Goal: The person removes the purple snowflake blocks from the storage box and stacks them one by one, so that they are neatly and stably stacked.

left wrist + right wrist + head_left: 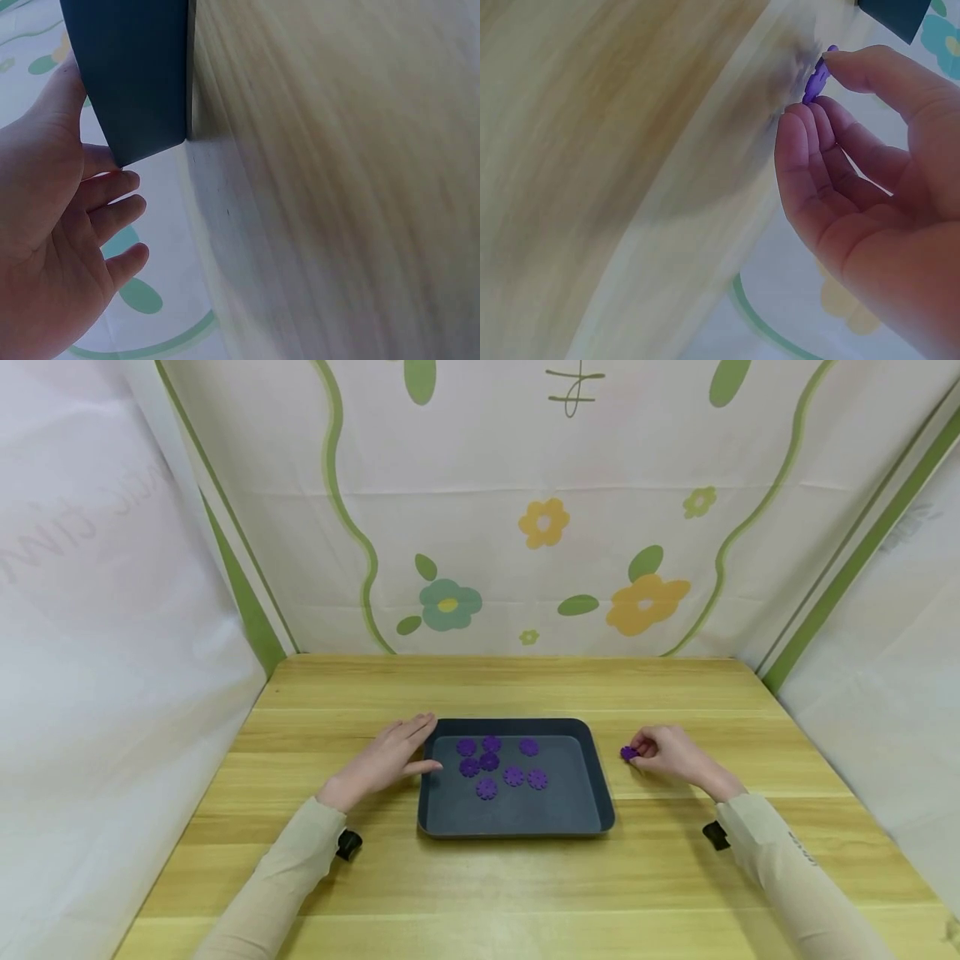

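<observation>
My right hand (671, 753) pinches a small purple notched disc (819, 79) between thumb and fingertips, just right of the tray. The disc stands tilted close over the table in the right wrist view. At the tray's left side, my left hand (386, 758) touches the rim with its fingers spread, the thumb reaching over it. Its other fingers are loosely bent beside the tray corner in the left wrist view. The dark grey rectangular tray (555, 814) lies flat. Inside it are several purple notched discs (487, 788), mostly toward the left and far part, some nearly touching.
A light wooden table (495, 893) carries the tray. White cloth walls (480, 460) printed with flowers and leaves rise at the back and both sides. A dark strap piece (716, 836) sits at the right wrist, another (348, 844) at the left.
</observation>
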The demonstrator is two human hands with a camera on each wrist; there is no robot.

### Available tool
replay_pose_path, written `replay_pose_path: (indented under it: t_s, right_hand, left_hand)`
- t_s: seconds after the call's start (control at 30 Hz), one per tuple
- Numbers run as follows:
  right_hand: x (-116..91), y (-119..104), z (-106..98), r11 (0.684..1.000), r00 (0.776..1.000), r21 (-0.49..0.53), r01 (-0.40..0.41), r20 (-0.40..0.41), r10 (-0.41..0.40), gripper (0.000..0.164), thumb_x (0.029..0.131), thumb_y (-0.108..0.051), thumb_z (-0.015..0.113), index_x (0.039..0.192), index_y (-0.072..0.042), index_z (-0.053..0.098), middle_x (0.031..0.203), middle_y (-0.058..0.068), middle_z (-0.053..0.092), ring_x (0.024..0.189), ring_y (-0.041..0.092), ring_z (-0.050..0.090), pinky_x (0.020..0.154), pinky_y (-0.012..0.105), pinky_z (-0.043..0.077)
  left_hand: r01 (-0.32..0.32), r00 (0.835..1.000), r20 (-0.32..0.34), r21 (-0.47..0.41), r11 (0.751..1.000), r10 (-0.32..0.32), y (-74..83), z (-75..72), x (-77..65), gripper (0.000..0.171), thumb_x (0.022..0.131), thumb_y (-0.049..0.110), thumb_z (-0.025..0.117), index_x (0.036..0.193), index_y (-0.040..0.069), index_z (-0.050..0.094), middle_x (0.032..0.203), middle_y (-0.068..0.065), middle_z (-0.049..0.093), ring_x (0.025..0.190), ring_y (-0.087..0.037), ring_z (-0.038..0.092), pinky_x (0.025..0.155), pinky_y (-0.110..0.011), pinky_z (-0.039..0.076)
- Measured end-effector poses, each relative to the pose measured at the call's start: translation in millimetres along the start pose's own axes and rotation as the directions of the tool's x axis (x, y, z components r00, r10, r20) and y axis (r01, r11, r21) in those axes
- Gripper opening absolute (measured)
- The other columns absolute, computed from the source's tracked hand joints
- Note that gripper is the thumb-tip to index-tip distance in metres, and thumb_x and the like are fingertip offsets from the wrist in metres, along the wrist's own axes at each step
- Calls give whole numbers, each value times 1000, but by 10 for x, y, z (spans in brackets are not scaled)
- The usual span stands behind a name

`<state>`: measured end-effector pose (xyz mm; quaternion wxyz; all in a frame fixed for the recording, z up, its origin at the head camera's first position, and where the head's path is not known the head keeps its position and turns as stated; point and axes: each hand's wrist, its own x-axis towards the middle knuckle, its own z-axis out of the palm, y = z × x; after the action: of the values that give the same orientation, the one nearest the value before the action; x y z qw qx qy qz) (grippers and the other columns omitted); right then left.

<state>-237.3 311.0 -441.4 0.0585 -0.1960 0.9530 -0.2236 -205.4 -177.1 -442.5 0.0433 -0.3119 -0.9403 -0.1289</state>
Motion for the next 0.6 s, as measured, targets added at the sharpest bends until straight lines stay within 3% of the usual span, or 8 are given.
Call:
replay_pose_path:
  t_s: [0.6]
  right_hand:
    - [-8,33,18,1000,1000,-7,13,4,-13,16,84,-7,76,95,2,70,85,8,71,74,11,63,63,20,53]
  left_hand:
    - [2,1000,5,-6,1000,-2,1,4,-5,79,94,47,63,151,-1,38,156,-20,40,144,-35,41,117,-56,37]
